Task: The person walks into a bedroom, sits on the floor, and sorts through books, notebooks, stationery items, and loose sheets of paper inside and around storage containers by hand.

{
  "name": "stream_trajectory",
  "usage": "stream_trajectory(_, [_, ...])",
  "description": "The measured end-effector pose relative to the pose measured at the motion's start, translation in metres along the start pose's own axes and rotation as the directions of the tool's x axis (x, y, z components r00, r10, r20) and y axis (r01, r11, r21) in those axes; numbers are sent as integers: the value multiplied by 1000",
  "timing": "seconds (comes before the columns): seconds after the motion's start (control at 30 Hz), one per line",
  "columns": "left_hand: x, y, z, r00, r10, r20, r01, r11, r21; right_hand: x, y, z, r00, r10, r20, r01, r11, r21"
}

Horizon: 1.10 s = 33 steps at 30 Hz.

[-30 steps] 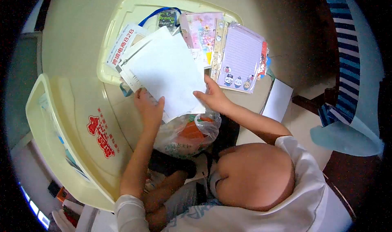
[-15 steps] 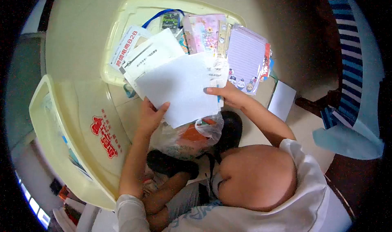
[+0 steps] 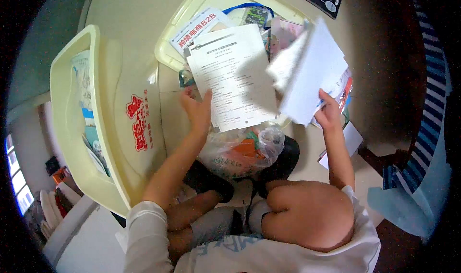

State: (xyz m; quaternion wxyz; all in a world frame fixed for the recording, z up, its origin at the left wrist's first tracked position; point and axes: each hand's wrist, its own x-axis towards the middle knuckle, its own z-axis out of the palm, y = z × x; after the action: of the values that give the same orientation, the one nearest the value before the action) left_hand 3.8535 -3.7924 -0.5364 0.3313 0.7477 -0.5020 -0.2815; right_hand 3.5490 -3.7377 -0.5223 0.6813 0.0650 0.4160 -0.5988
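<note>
My left hand (image 3: 197, 108) grips the left edge of several printed sheets (image 3: 235, 76), with the thumb over the top page; its other fingers are partly hidden. My right hand (image 3: 328, 110) is closed on the lower right of a stack of white papers (image 3: 312, 73), held tilted to the right with its sheets fanned at the left. Behind the papers, a cream plastic lid (image 3: 164, 49) carries a white booklet with red lettering (image 3: 204, 29), a blue strap (image 3: 247, 5) and pink stationery (image 3: 284, 32), partly covered.
A cream plastic bin (image 3: 108, 129) with red print stands on its side at the left, papers inside. Below the sheets, a clear plastic bag (image 3: 240, 153) with orange contents sits between my feet. White papers (image 3: 350, 141) lie on the floor at the right, near a striped cloth (image 3: 422, 95).
My right hand has moved right, lifting the blank-backed stack away and tilting it. The printed page beneath is uncovered in my left hand. The view has shifted.
</note>
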Motion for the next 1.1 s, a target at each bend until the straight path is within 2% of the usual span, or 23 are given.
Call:
stream_trajectory(0.07, [-11,6,-2,877,-387,286,464,838,-288,2,-3,-7,999,-42,-25,44,993,112])
stream_trajectory(0.1, [-15,9,-5,876,-392,279,467,834,-293,0,-5,-3,992,-28,-123,41,993,107])
stream_trajectory(0.17, [-22,17,-9,797,-391,460,394,914,95,-2,-4,-4,994,-23,-106,36,992,118])
stream_trajectory(0.2, [-25,15,-8,797,-395,458,400,912,91,-2,-3,-5,995,-26,-95,39,990,134])
stream_trajectory(0.27, [-36,6,-1,925,-95,369,167,972,-168,-6,0,-10,996,-44,-74,52,992,111])
stream_trajectory(0.3, [-37,14,-3,925,-99,368,171,970,-170,-8,-1,-10,995,-49,-88,59,992,110])
stream_trajectory(0.37, [-37,46,-15,909,159,384,-161,987,-28,-13,-8,-24,994,-48,-102,59,993,106])
stream_trajectory(0.4, [-37,62,-19,913,153,377,-154,988,-27,-13,-16,-44,995,-92,-25,94,988,120])
stream_trajectory(0.43, [-36,76,-21,839,77,539,-54,997,-58,-20,-17,-27,989,-136,54,127,982,138])
stream_trajectory(0.47, [-38,85,-20,731,11,683,53,996,-72,-36,-22,-11,939,-134,317,42,958,282])
stream_trajectory(0.5, [-43,88,-15,739,8,673,58,996,-75,-27,-31,-11,750,-147,645,-131,922,363])
stream_trajectory(0.53, [-50,92,-8,741,119,661,28,978,-208,-18,-39,-9,453,-140,880,-315,899,305])
stream_trajectory(0.57, [-57,96,0,740,229,633,-2,941,-338,-18,-45,-7,324,-143,935,-335,907,255])
stream_trajectory(0.6, [-64,100,11,760,340,554,-5,856,-517,-23,-50,-4,311,-147,939,-317,915,249])
stream_trajectory(0.67, [-73,107,28,748,296,594,141,804,-578,-30,-57,-8,395,-174,902,-219,936,276])
stream_trajectory(0.73, [-85,108,49,757,240,608,192,808,-557,-37,-59,-16,592,-202,781,-33,961,273])
stream_trajectory(0.8, [-90,91,63,728,170,664,275,815,-510,-43,-56,-21,831,-237,503,209,971,112])
stream_trajectory(0.87, [-91,68,64,787,182,589,110,899,-425,-44,-52,-23,935,-253,247,293,946,-139])
stream_trajectory(0.9, [-85,63,55,789,181,587,110,898,-425,-42,-49,-22,953,-241,186,281,930,-237])
stream_trajectory(0.97, [-69,51,31,631,97,770,395,814,-426,-35,-44,-12,977,-185,101,211,890,-403])
stream_trajectory(1.0, [-63,50,21,632,97,769,394,815,-426,-33,-39,-4,988,-141,65,155,863,-481])
stream_trajectory(1.07, [-52,50,6,576,27,817,563,712,-420,-30,-25,18,998,-56,-12,38,809,-586])
stream_trajectory(1.1, [-49,45,7,542,89,835,615,636,-467,-27,-16,30,995,21,-98,-82,734,-675])
